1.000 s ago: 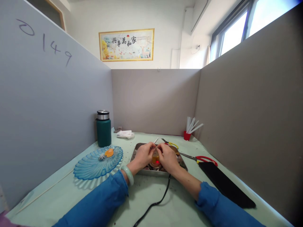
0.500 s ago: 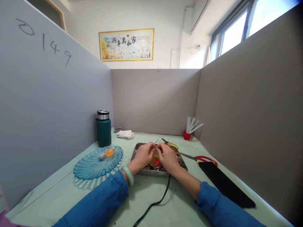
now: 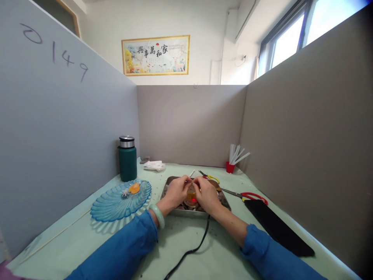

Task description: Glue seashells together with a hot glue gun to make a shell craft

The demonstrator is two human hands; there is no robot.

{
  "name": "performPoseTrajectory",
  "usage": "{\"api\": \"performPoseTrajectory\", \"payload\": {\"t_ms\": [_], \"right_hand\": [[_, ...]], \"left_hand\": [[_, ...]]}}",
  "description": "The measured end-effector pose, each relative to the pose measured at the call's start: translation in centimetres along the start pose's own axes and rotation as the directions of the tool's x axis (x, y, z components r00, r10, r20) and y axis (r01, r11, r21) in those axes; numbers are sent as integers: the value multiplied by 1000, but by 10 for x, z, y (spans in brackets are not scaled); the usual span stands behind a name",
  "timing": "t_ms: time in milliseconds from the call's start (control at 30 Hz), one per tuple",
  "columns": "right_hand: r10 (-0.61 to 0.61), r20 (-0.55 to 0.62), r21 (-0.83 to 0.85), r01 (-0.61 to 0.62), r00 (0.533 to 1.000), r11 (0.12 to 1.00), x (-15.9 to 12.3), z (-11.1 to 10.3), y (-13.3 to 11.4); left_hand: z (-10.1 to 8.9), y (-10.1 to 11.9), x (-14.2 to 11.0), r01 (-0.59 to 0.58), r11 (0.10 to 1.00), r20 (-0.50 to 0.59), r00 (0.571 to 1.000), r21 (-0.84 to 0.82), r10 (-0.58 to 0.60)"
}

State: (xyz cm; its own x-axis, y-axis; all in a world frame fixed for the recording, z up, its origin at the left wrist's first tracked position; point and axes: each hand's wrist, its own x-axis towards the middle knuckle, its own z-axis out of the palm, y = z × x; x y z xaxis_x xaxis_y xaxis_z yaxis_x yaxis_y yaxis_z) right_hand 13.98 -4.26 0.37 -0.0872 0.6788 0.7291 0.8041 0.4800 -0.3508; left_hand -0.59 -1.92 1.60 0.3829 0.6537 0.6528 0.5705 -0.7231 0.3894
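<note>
Above a metal tray (image 3: 186,213), my left hand (image 3: 176,191) and my right hand (image 3: 206,193) meet, thumbs and forefingers pinched close together. Whatever is between the fingertips is too small to make out. Just below them, inside the tray, is a round amber-coloured device (image 3: 190,198) with a red light glowing on it. A black cord (image 3: 201,243) runs from the tray toward me. Brownish bits lie around the device, partly hidden by my hands. A thin white stick (image 3: 191,173) shows just beyond my fingertips.
To the left stand a blue shell-shaped plate (image 3: 113,204) with an orange piece (image 3: 134,188) and a green bottle (image 3: 127,165). On the right are red-handled scissors (image 3: 253,196), a black strip (image 3: 279,227) and a red cup (image 3: 230,167) of white sticks. Yellow-handled pliers (image 3: 213,178) lie behind the tray.
</note>
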Motion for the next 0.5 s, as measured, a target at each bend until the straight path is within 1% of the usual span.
{"api": "performPoseTrajectory", "payload": {"t_ms": [300, 500], "right_hand": [[0, 7, -7, 0, 1000, 1000, 0, -1, -1], [1, 1, -20, -1, 1000, 1000, 0, -1, -2]], "left_hand": [[2, -4, 1, 9, 1000, -6, 1000, 13, -9], [1, -2, 1, 29, 999, 1, 1000, 26, -29]]}}
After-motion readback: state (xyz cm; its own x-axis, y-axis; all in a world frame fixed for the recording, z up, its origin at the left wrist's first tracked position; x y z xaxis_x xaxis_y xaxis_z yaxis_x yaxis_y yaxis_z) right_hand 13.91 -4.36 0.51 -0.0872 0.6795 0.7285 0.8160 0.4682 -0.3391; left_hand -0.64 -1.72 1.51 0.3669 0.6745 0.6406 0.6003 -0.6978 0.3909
